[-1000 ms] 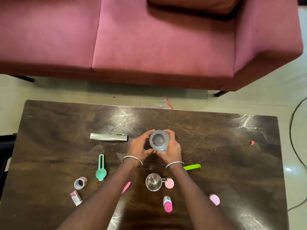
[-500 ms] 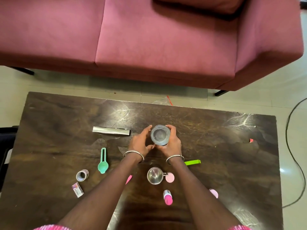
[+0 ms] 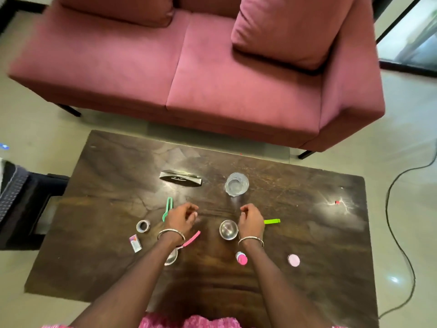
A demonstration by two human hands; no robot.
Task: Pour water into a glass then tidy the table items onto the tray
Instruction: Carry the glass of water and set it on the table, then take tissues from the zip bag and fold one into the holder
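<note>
The glass [image 3: 237, 184] stood upright toward the far edge of the table [image 3: 314, 235], roughly midway along it, with bare wood on every side. Nearer the person and apart from the glass, the left hand [image 3: 181, 218] and right hand [image 3: 251, 221] hovered with fingers [image 3: 192, 210] loosely curled, holding nothing. A steel cup [image 3: 228, 230] sat just beside the right hand, in the gap between the two hands. A green scoop [image 3: 168, 207] lay just beside the left hand. A broad stretch of bare wood ran along the right edge.
</note>
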